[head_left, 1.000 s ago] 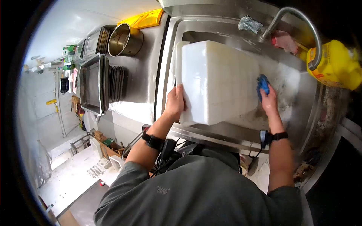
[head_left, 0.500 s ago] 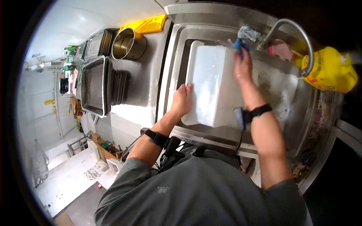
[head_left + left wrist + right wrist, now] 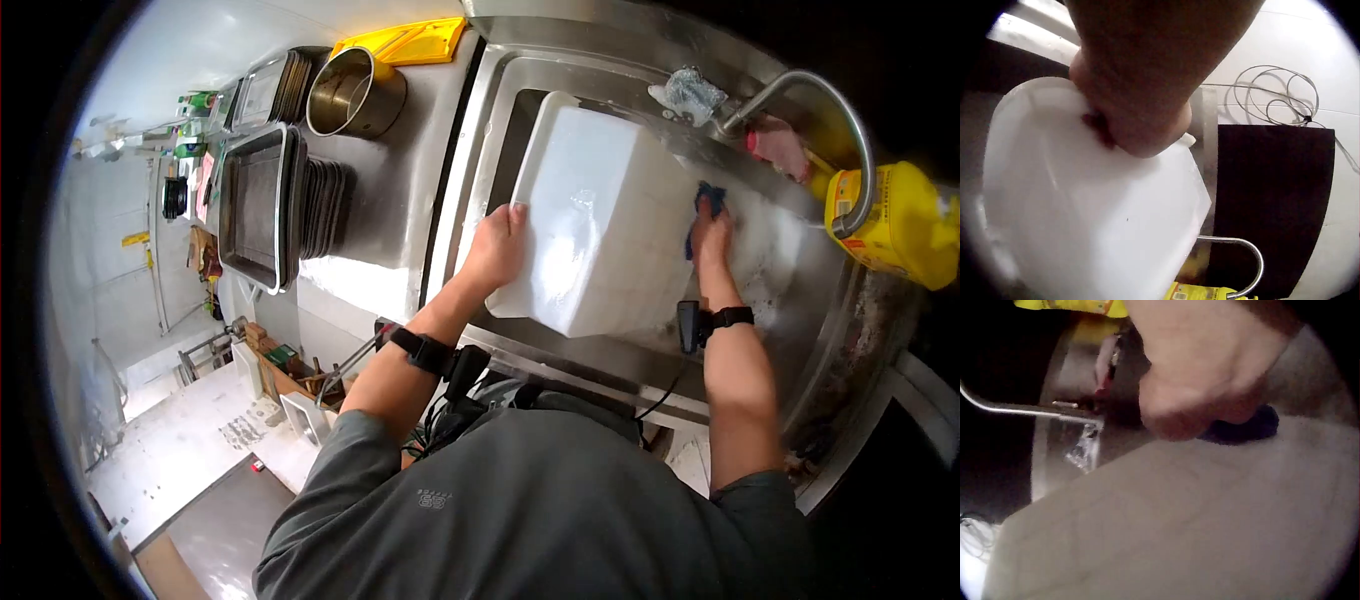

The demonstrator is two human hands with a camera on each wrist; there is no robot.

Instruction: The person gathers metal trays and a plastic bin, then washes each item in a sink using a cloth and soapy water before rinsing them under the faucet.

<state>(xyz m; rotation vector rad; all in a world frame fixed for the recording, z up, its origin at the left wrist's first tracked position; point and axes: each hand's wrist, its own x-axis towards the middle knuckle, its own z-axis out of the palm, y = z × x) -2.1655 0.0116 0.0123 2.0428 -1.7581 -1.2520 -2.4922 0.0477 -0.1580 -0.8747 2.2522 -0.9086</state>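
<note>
A white plastic tub (image 3: 585, 220) lies tilted in the steel sink, its broad rim toward the left and its smooth outer wall facing up. On that rim, my left hand (image 3: 497, 247) grips with the thumb over the edge; in the left wrist view the tub (image 3: 1085, 200) fills the space below the hand, whose fingers are mostly hidden. My right hand (image 3: 712, 240) holds a crumpled blue cloth (image 3: 711, 195) at the tub's right end. Seen from the right wrist, the fingers curl over the dark blue cloth (image 3: 1244, 428), which lies against the tub's pale surface.
A curved faucet (image 3: 855, 125) arches over the sink's right side, beside a yellow jug (image 3: 890, 220). Behind the tub lie a silvery scourer (image 3: 688, 95) and a pink cloth (image 3: 778, 148). Stacked baking trays (image 3: 255, 205) and a metal pot (image 3: 355, 95) stand on the left counter.
My right hand swept the blue cloth from the tub's right end to its far edge, then back to the right end. Held by my left hand, the tub has turned slightly and shifted right.
</note>
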